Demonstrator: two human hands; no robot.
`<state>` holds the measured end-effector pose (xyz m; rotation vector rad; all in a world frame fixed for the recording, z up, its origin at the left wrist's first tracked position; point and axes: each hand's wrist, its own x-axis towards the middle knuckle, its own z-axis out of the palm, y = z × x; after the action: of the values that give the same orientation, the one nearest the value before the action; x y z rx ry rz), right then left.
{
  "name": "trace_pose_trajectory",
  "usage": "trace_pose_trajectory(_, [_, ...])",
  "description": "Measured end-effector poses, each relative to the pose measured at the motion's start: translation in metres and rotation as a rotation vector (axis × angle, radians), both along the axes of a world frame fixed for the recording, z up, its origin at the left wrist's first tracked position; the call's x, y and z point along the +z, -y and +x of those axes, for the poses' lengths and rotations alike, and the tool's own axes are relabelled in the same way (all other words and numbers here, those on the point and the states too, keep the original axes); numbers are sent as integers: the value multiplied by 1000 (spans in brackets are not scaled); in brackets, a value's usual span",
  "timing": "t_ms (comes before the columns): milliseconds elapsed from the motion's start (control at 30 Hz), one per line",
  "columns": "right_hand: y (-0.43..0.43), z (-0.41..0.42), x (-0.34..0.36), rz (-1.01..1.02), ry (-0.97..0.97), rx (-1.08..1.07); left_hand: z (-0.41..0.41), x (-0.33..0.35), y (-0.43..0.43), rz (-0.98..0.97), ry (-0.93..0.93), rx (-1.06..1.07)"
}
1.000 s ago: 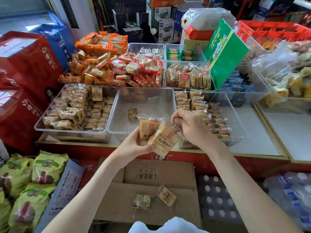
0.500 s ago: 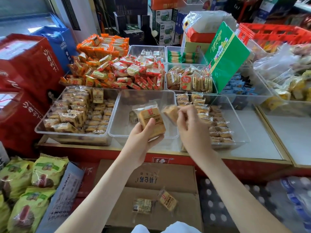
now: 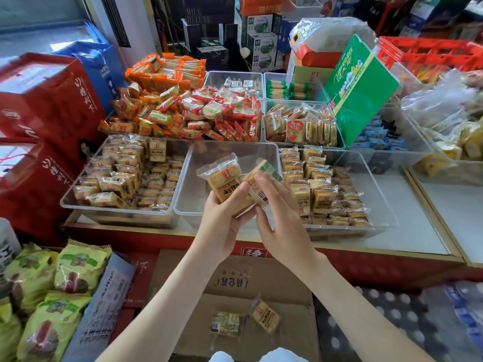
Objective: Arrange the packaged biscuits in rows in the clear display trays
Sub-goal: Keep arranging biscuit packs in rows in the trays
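Working above the middle tray (image 3: 194,194), bare floor showing wherever visible, clear walls on all four sides, roomy inside. Hemmed on the left by the left tray (image 3: 117,215), filled with packets, and on the right by the right tray (image 3: 380,205), packed in rows along its left and middle, bare toward its far-right side. Walls of all three just beside one another; beyond the right tray, open counter (image 3: 423,231). Behind, crowded with heaped snack packs (image 3: 198,111) in orange and red and a tilted green box (image 3: 360,92). Below the counter edge, a cardboard box (image 3: 183,283) with loose packets (image 3: 265,316) lying flat on it. Gripping one biscuit packet (image 3: 226,178) in the left hand (image 3: 224,226), thumb curled across its front, fingers behind, label up, raised over the middle tray's near half. Just right of it and touching, a second packet (image 3: 261,195), turned edge-on, under the nearly straight fingers of the right hand (image 3: 282,218), thumb spread below its lower edge; cannot tell whether pinched or merely pressed against the first.
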<state>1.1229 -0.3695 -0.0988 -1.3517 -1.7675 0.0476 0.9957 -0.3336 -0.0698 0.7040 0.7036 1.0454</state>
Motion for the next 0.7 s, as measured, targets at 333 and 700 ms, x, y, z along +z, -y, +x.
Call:
trace_pose_trajectory(333, [1,1,8,5,-96,217,-11,-20,-6,35,43,61])
trace_pose_trajectory(700, [-11,23,57,-465,-512,80,-24,-16,-12,94,46,-67])
